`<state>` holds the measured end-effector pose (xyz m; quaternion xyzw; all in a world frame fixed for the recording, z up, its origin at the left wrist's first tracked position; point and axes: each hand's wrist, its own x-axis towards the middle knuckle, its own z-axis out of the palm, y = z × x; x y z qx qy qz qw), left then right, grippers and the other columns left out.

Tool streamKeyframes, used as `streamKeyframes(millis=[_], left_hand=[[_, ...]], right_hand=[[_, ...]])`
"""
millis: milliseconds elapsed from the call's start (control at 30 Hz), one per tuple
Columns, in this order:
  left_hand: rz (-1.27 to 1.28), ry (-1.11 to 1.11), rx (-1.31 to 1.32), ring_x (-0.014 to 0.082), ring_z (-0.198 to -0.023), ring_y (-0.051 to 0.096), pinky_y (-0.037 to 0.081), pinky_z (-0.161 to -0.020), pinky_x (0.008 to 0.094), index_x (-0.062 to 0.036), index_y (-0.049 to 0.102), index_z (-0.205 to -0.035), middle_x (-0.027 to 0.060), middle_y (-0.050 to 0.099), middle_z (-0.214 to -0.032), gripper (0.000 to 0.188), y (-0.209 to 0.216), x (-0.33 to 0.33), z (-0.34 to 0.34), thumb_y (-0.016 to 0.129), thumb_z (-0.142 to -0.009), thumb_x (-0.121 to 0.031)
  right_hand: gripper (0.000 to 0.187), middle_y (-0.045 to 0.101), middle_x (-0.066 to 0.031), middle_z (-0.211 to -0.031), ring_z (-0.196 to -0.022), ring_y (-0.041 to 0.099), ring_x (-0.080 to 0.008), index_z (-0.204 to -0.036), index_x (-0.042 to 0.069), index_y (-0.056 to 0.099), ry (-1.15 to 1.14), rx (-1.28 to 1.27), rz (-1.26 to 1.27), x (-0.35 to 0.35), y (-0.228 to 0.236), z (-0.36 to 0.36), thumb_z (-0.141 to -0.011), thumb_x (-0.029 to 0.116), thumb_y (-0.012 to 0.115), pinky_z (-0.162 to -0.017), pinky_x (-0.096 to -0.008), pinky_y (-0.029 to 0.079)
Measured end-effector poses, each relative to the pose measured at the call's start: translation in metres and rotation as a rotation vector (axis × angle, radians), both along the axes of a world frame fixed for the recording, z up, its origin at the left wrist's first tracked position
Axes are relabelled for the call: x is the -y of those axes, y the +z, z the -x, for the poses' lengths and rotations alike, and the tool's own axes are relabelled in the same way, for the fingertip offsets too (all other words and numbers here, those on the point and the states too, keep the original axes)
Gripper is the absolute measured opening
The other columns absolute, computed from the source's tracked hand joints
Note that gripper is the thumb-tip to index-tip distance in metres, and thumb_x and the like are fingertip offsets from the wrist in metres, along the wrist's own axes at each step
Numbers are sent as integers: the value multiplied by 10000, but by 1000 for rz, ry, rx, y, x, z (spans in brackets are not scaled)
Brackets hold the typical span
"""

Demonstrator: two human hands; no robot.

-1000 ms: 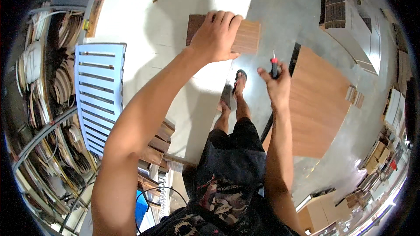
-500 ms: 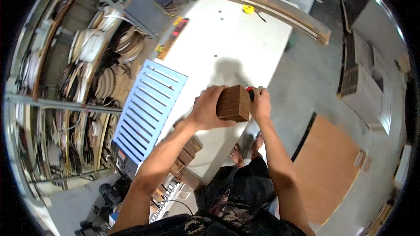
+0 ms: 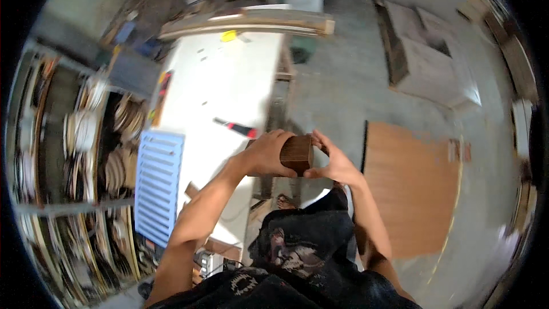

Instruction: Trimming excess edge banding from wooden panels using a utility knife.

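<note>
Over the near right edge of the white table (image 3: 229, 74), a dark brown wooden block (image 3: 296, 153) is held up in front of me. My left hand (image 3: 266, 154) wraps round its left part, hiding much of it. At its right end, my right hand (image 3: 334, 166) spans the block with thumb below and fingers above. A tool with a red and black handle (image 3: 243, 130) lies on the table just beyond my left hand. Its narrow end points away to the left; blur hides its exact kind.
A blue slatted panel (image 3: 159, 186) lies at the table's left, beside shelves packed with coiled strips (image 3: 86, 131). Long boards (image 3: 251, 23) cross the table's far end, near a yellow object (image 3: 229, 35). On the floor at right are a brown sheet (image 3: 409, 194) and large boxes (image 3: 426, 63).
The red and black tool has left my right hand and now lies on the table. My right hand has moved onto the block's end. My view has swung to the right.
</note>
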<state>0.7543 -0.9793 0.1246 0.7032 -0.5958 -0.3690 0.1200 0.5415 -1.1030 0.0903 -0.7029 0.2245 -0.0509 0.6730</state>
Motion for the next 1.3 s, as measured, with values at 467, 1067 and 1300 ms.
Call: streamKeyframes(millis=[467, 1067, 1300], left_hand=[[-211, -1106, -138, 350, -1192, 566, 436, -1022, 446, -18, 553, -1315, 218, 597, -1251, 924, -39, 346, 364, 885, -575, -460], [-877, -680, -718, 248, -1352, 456, 347, -1155, 366, 70, 316, -1501, 168, 460, -1463, 849, -162, 652, 668, 798, -853, -191], [-895, -678, -639, 255, -1372, 429, 337, -1160, 376, 72, 254, -1525, 163, 409, -1505, 890, -285, 785, 798, 788, -854, -165]], right_hand=[[943, 622, -142, -1256, -1157, 595, -239, -1403, -83, 433, -1248, 307, -501, 76, -47, 343, -619, 92, 928, -1047, -366, 452], [877, 631, -124, -1240, -1132, 603, -214, -1402, -52, 468, -1930, 430, -544, 277, -130, 644, -643, 45, 897, -968, -342, 491], [897, 555, -158, -1370, -1270, 531, -260, -1455, -67, 388, -1916, 391, -807, 402, -246, 767, -679, -65, 839, -1086, -384, 432]])
